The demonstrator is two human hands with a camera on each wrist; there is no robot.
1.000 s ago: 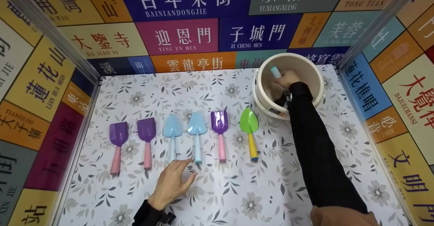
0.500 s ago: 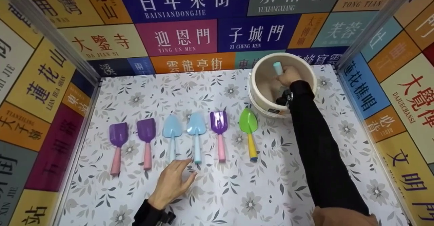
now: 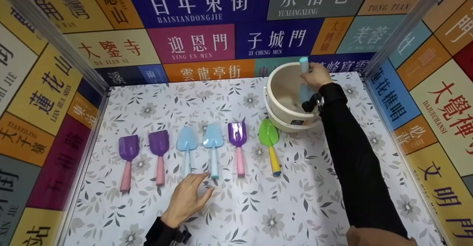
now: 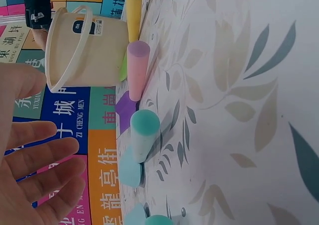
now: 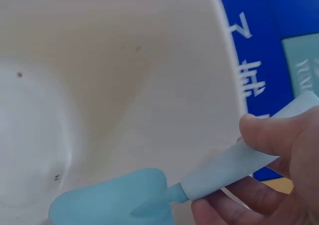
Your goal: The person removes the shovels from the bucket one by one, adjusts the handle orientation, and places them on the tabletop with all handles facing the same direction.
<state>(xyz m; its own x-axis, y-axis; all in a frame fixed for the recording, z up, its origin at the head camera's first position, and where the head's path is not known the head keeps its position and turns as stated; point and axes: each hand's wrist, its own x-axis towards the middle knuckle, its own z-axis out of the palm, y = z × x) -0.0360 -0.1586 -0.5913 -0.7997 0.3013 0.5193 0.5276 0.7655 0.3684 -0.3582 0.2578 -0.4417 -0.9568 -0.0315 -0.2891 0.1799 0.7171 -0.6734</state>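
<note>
Your right hand (image 3: 315,77) grips the handle of a light blue plastic toy shovel (image 5: 149,195), fingers (image 5: 271,135) curled round it, its blade inside the tilted cream plastic bucket (image 3: 284,94) at the far right of the floral-patterned worktop (image 3: 258,209). Your left hand (image 3: 186,198) rests flat on the worktop, fingers relaxed and straight, holding nothing, just before a row of six shovels: two purple with pink handles (image 3: 128,157), two light blue (image 3: 213,148), one purple (image 3: 237,142), one green with a yellow handle (image 3: 269,140).
</note>
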